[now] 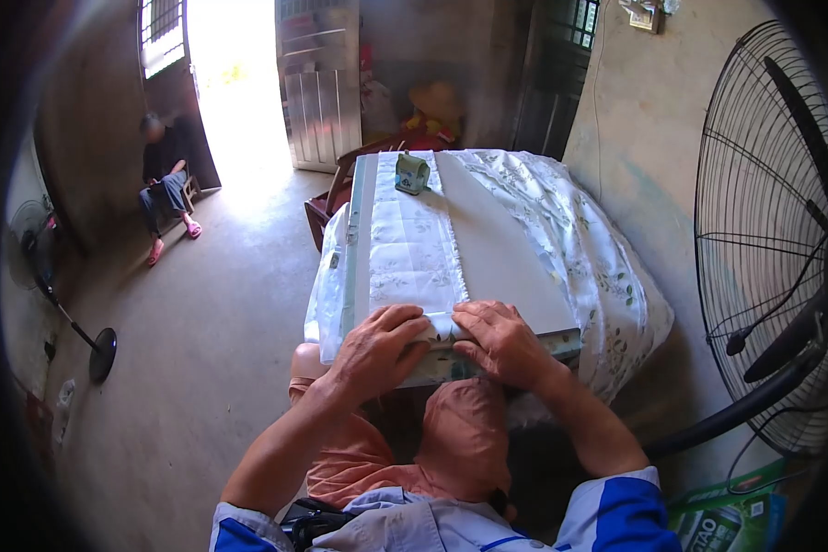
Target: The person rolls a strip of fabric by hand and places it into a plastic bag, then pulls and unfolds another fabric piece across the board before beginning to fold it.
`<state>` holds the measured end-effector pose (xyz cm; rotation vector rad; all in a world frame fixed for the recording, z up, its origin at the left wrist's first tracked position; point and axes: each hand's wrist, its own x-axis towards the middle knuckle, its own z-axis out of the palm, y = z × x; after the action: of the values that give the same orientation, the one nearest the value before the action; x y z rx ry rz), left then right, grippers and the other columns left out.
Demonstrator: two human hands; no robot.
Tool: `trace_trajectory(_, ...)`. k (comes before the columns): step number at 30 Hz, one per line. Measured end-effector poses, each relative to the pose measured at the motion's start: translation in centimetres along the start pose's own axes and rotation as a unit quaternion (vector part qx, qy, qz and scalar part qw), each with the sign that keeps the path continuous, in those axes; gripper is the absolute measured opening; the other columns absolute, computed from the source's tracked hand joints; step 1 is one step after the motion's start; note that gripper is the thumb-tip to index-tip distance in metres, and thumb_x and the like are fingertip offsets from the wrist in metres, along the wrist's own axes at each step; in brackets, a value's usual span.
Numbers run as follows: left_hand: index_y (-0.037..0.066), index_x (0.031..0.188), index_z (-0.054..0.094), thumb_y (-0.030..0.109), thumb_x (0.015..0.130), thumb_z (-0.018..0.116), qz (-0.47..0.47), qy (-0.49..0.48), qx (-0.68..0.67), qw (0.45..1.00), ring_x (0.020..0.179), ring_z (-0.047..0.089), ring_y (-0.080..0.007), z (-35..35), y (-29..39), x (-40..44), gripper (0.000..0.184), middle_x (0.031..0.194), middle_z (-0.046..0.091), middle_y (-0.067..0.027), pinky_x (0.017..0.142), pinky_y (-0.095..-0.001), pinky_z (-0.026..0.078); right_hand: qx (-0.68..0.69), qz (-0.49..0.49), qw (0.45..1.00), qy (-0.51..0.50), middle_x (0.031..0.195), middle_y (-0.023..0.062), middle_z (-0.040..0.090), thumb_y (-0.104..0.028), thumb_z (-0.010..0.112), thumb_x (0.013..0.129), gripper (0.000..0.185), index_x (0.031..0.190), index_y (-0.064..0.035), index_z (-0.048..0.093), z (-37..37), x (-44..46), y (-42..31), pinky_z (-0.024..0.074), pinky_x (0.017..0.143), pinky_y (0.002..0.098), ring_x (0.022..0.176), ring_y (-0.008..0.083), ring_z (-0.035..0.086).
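A long strip of white cloth (416,253) with a faint leaf print lies lengthwise on a pale, flat board (499,244). At its near end, my left hand (380,350) grips the left part of the folded edge, fingers curled over it. My right hand (508,345) pinches the same edge on the right, a short gap from the left hand. Between them a small rolled or folded bit of cloth shows. A small green item (412,173), like a little packet or box, sits on the strip's far end.
More leaf-printed cloth (603,253) drapes over the board's right side. A large black fan (773,230) stands close on the right; a smaller fan (101,354) is at left. A seated person (167,175) is near the open doorway. A green bag (727,520) lies lower right.
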<state>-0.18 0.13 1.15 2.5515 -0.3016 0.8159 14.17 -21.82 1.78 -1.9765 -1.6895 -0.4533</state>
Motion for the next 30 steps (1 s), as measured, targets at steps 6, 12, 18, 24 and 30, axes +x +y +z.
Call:
trace_trajectory(6,0.008,0.121,0.071,0.017,0.087,0.081,0.011,-0.003,0.020,1.000,0.119,0.066,-0.0330,-0.7,0.2,-0.8,0.037,0.125,0.069,-0.0121,0.102,-0.0464,0.053,0.018,0.022,1.000,-0.001,0.134,0.0164,0.063,-0.012,0.078,0.088,0.045,0.130,-0.0011,0.065,-0.1,-0.5,-0.6,0.0478,0.105,0.0469,0.125,0.0362,0.060)
trace_trajectory(12,0.008,0.121,0.071,0.014,0.087,0.080,0.016,0.021,0.027,0.999,0.116,0.068,-0.0328,-1.3,-0.7,-1.6,0.035,0.120,0.072,-0.0119,0.102,-0.0452,0.053,-0.001,0.018,1.000,0.019,0.125,0.0166,0.065,-0.009,0.077,0.089,0.041,0.127,-0.0003,0.065,-0.2,-0.4,-1.1,0.0495,0.103,0.0475,0.118,0.0376,0.062)
trace_trajectory(18,0.006,0.117,0.073,0.011,0.089,0.078,-0.051,0.021,-0.053,0.997,0.111,0.070,-0.0329,-2.1,-1.7,-1.5,0.030,0.115,0.075,-0.0137,0.098,-0.0444,0.055,0.011,0.033,0.998,0.049,0.118,0.0175,0.068,-0.007,0.070,0.092,0.036,0.127,-0.0005,0.065,0.1,0.2,-0.6,0.0492,0.100,0.0470,0.113,0.0377,0.063)
trace_trajectory(24,0.004,0.117,0.074,0.013,0.091,0.076,-0.063,0.036,-0.026,0.997,0.106,0.070,-0.0340,-2.5,-2.3,-0.6,0.027,0.108,0.076,-0.0153,0.096,-0.0453,0.056,0.014,0.067,0.996,0.056,0.113,0.0189,0.070,-0.007,0.069,0.094,0.036,0.129,0.0004,0.064,0.7,1.0,0.0,0.0496,0.096,0.0473,0.107,0.0391,0.063)
trace_trajectory(30,0.005,0.122,0.071,0.019,0.095,0.073,-0.093,0.023,-0.005,0.995,0.106,0.069,-0.0354,-2.4,-2.6,0.2,0.030,0.110,0.076,-0.0160,0.097,-0.0457,0.053,0.024,0.107,0.990,0.089,0.114,0.0190,0.070,-0.011,0.068,0.097,0.040,0.134,0.0013,0.061,1.5,1.4,-0.1,0.0492,0.096,0.0483,0.106,0.0390,0.063)
